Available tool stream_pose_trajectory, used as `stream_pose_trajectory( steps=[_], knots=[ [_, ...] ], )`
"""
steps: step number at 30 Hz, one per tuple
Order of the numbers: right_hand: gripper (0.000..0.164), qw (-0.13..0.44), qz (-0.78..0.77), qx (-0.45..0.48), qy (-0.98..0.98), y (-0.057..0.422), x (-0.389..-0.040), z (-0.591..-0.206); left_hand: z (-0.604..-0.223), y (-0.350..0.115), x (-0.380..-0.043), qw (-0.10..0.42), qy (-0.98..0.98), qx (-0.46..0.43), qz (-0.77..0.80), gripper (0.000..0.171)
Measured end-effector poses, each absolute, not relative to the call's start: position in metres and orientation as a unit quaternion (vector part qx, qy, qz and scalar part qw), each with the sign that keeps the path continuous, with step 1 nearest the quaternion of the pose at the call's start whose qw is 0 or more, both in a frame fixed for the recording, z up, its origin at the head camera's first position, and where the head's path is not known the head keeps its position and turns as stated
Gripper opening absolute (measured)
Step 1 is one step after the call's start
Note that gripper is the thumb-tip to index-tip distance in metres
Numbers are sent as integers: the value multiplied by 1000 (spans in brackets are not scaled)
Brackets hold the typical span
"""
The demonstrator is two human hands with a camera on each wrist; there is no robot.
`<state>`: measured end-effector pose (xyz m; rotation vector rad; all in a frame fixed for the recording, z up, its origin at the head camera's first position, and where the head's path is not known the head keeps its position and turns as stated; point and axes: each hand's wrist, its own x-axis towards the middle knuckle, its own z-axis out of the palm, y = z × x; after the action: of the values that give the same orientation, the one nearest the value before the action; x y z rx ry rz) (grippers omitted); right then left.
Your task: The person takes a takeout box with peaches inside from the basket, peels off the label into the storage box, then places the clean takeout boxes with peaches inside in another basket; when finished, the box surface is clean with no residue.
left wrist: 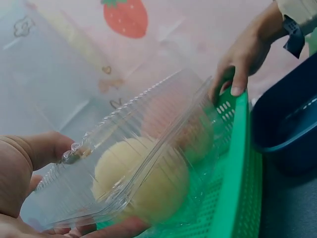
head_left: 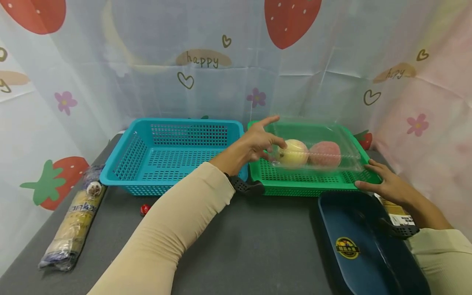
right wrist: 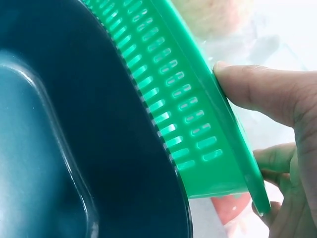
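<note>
My left hand (head_left: 254, 143) holds the left end of a clear plastic clamshell box (left wrist: 133, 191), thumb at its upper edge and fingers beneath. A pale yellow round fruit (head_left: 295, 153) and a pinkish-red one (head_left: 326, 155) show through its walls. The box is over the green basket (head_left: 287, 191), overlapping its inside in the head view. At the basket's right end, my right hand (head_left: 391, 184) grips the rim, thumb on the inner side and fingers around the outside, as the right wrist view shows.
A turquoise basket (head_left: 132, 182) stands left of the green one. In front at right is a dark blue tub (head_left: 363, 270), with a partly hidden yellow-brown package (head_left: 400, 213) beside it. A wrapped long package (head_left: 73, 217) lies far left, and a small red object (head_left: 145, 209) sits by my left sleeve.
</note>
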<state>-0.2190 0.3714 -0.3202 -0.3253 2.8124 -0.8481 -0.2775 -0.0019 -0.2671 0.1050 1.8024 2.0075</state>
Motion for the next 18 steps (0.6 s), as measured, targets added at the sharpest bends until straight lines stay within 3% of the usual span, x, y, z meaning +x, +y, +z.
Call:
stream_pose_trajectory(
  steps=[18],
  knots=[
    [86,90,-262,-123,953,373,-221,-317,-314,24,-290,217,671,-10,709,88]
  ],
)
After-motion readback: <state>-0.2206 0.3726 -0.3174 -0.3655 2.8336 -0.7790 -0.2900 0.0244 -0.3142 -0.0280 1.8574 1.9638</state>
